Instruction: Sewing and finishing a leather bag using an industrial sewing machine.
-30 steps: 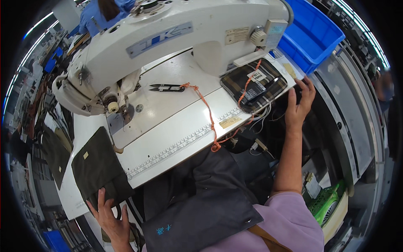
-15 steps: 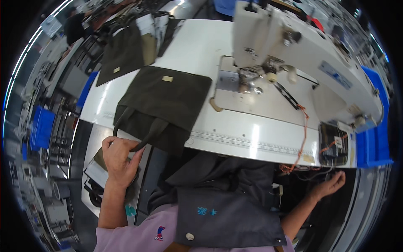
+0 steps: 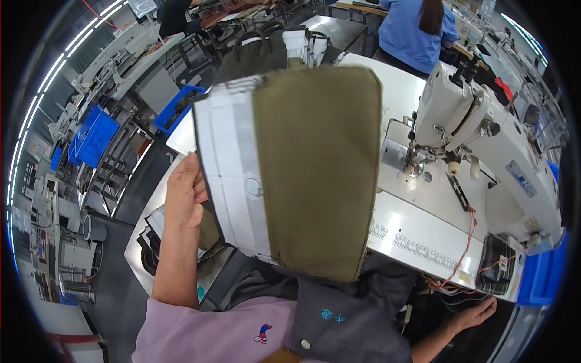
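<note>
Lifted in front of me hangs a fabric bag (image 3: 318,175), turned so that an olive face and a band of white strips show; its dark side and handles are hidden. My left hand (image 3: 186,190) is closed on its white-banded left edge, with the fingertips partly behind the fabric. At the lower right, below the table's front edge, my right hand (image 3: 473,316) holds nothing visible, its fingers stretched out near some wires. To the right of the bag stands a white sewing machine (image 3: 493,142), whose needle area is apart from the fabric.
Several dark bags (image 3: 260,54) lie at the table's far end. More fabric pieces rest on a side surface (image 3: 142,254) at left. Orange thread (image 3: 474,224) hangs over the table front. Blue bins (image 3: 97,136) stand left, and a person in blue (image 3: 411,30) sits beyond the machine.
The bag has come up off the table and turned over, from its dark side to the olive and white one. My left hand rose with it. The view has shifted; my right hand stays low.
</note>
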The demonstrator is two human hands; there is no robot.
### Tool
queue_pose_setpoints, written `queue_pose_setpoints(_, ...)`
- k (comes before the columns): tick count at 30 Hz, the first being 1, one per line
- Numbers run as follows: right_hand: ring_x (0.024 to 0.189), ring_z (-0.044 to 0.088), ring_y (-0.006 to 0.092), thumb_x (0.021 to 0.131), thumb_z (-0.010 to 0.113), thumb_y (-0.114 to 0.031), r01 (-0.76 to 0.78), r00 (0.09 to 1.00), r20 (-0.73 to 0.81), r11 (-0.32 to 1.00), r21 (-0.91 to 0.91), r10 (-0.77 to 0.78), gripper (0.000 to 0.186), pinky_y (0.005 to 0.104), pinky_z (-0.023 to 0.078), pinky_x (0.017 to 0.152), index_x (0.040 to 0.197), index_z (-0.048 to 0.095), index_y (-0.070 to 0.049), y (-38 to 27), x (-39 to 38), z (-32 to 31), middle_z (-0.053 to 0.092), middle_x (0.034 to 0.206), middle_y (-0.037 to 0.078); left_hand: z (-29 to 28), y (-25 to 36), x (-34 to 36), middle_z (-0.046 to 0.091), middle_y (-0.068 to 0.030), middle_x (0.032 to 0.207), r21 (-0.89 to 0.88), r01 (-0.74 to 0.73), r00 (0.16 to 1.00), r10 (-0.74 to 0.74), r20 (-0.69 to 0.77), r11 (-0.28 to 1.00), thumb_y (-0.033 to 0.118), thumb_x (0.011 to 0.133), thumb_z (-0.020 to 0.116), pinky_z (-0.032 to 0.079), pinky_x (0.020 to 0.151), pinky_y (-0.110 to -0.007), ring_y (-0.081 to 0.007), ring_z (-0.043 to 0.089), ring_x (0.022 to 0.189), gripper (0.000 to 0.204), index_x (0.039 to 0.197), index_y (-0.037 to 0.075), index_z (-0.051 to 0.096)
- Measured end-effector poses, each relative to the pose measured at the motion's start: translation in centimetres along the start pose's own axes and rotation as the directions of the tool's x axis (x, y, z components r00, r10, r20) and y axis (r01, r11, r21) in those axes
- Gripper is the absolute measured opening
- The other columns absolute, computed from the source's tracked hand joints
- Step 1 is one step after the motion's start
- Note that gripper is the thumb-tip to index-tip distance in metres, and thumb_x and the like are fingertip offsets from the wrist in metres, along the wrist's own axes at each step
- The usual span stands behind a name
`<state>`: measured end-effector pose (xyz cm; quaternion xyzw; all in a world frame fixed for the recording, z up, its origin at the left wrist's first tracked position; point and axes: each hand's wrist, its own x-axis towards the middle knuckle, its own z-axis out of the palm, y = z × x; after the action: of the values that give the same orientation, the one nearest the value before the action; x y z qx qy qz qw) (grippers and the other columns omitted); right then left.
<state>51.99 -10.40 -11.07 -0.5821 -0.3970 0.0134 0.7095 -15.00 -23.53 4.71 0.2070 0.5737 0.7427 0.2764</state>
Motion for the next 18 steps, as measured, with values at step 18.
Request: queue_pose_setpoints(18,0.096,0.056,0.0161,0.112,0.041,-0.012,0.437,0.826,0.439,0.893,-0.106,-0.352,0.026,0.0282,0.043,0.082,0.115,0.061,0.004,-7.6,-1.3,0.8,0.063,0.111,0.009,0.2,-1.7,0.0,0.043,0.0069,0.063,0.113,0.111,0.977,-0.129,0.169,0.987,0.026,0.1,0.072,0.021,0.043,-0.021,-0.0025,0.03,0.048,0.037,0.117,-0.006,0.067)
